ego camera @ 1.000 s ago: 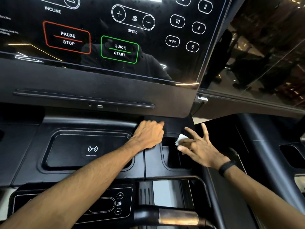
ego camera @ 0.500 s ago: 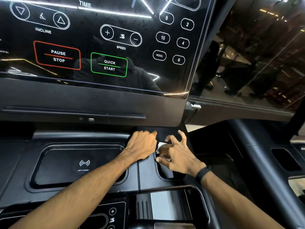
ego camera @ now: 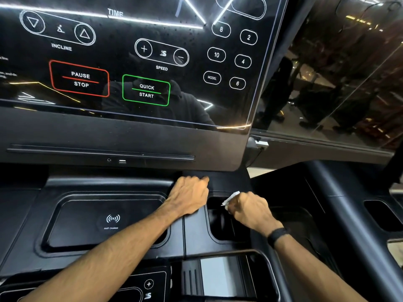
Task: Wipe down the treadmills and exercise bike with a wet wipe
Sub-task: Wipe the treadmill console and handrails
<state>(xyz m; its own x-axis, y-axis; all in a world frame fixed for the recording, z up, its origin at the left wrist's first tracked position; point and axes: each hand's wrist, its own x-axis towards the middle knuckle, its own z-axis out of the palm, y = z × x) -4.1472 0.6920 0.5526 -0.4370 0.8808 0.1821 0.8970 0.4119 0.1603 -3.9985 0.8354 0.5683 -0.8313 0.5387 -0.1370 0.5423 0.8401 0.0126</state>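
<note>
Treadmill console (ego camera: 122, 136) across most of the view, glossy black touch panel (ego camera: 130, 62) above with PAUSE/STOP and QUICK START boxes lit, matte tray deck below. Fast-charge pad (ego camera: 104, 221) recessed toward the deck's left half; cup-holder pocket (ego camera: 220, 225) sunk near its right edge, with a second machine's dark frame (ego camera: 340, 203) beyond that edge.

Left hand (ego camera: 189, 196) resting knuckles-up on the ridge between pad and pocket, fingers curled under, apparently holding nothing and only bracing, though the palm side is hidden. Right hand (ego camera: 248, 211) over the pocket's far rim, fingers gripping the wet wipe (ego camera: 231, 197), a small white bunch showing just past the knuckles at the pocket's back corner.

Step in hand, by the look of it: wiping the console tray, specifically the rim and inside of the cup-holder pocket. Most of the task probably left, with only this corner of one treadmill under the wipe.

Next move likely needs the wipe pushed down along the pocket wall and round its curved corners, with enough pressure to keep the cloth flat, and well clear of the lit QUICK START box.
</note>
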